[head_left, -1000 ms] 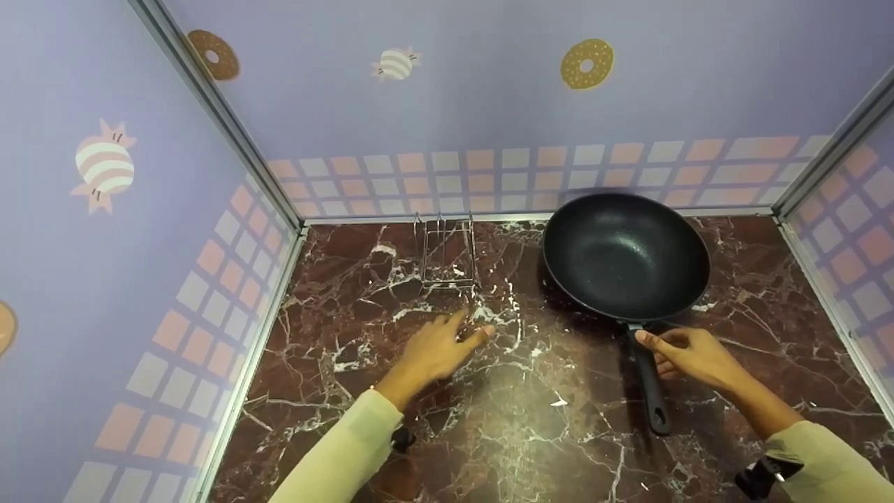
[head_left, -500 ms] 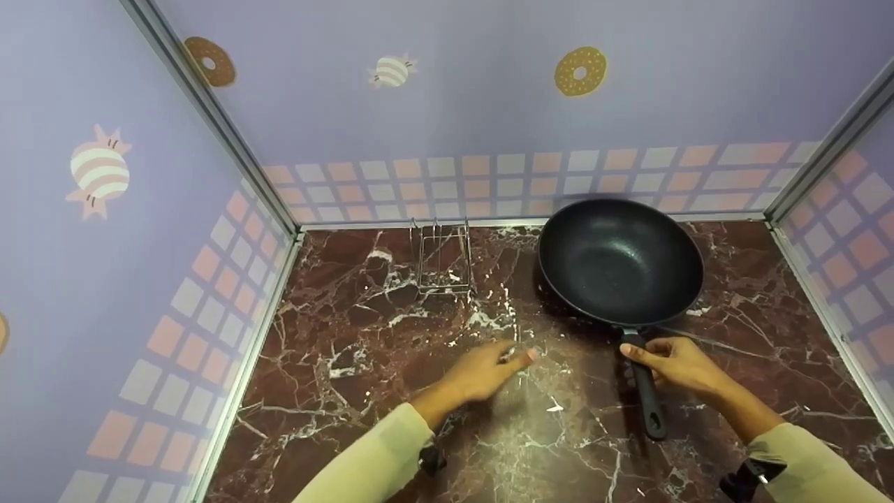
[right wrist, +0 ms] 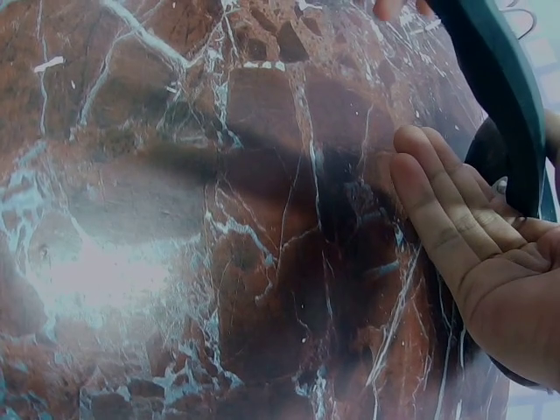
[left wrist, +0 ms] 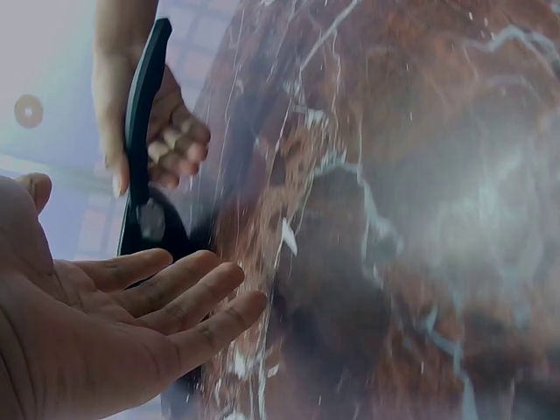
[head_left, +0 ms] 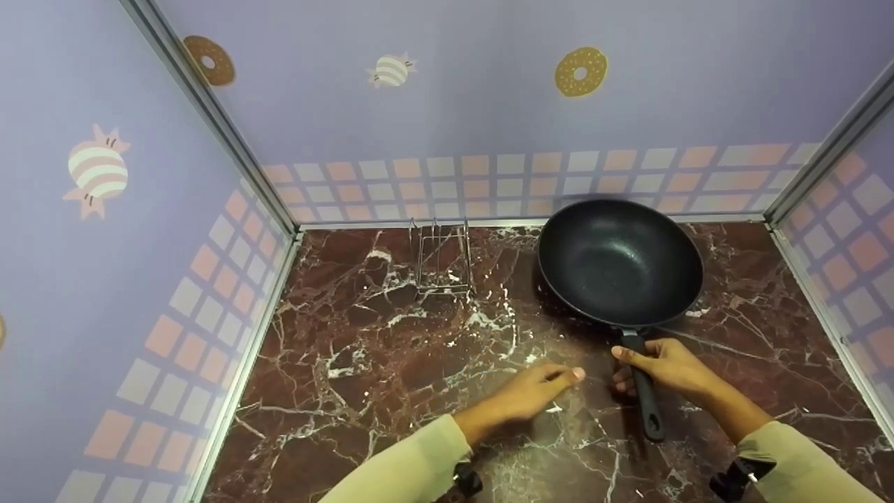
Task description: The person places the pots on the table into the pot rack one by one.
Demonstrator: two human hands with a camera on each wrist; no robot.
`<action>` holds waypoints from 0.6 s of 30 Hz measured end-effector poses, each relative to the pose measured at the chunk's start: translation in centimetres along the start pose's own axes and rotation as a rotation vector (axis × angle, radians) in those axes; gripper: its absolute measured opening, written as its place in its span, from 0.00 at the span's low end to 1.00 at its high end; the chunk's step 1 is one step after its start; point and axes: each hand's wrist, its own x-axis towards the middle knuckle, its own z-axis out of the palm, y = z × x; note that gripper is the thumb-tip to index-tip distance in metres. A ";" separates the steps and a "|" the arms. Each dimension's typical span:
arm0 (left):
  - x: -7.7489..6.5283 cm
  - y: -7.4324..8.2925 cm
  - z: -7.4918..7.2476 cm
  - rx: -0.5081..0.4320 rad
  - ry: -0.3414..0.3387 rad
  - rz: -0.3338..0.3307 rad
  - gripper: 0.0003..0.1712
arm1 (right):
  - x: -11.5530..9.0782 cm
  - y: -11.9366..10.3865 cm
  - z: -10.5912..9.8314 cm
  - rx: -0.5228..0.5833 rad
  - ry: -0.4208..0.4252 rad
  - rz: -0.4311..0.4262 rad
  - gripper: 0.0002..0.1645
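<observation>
A black frying pan (head_left: 618, 265) stands on the counter at the right, its dark inside facing up. Its black handle (head_left: 649, 412) points toward the front edge. My right hand (head_left: 674, 367) is at the upper part of the handle, thumb above and fingers passing beneath it. In the right wrist view those fingers (right wrist: 455, 214) look extended and loose rather than wrapped tight. My left hand (head_left: 531, 392) hovers over the counter left of the handle, holding nothing. The left wrist view has its fingers (left wrist: 188, 302) spread straight, palm upward in that picture.
A small wire rack (head_left: 445, 290) stands near the back wall, left of the pan. Patterned panels enclose the marbled counter (head_left: 391, 419) at the back (head_left: 482, 105) and both sides. A small white scrap (head_left: 554, 408) lies near my left hand.
My left hand has moved right and toward the front, closer to the handle. My right hand has slid left, bringing its fingers across beneath the handle. The pan has stayed put.
</observation>
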 end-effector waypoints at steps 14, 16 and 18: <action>1.4 1.8 3.5 -0.076 -0.039 0.041 0.29 | 0.5 0.5 0.8 0.221 -0.033 0.060 0.22; 1.6 2.2 3.9 -0.127 -0.043 0.034 0.28 | 0.6 0.5 0.8 0.239 -0.029 0.059 0.21; 1.9 2.7 4.3 -0.171 -0.036 0.018 0.27 | 0.6 0.5 0.8 0.243 -0.022 0.060 0.21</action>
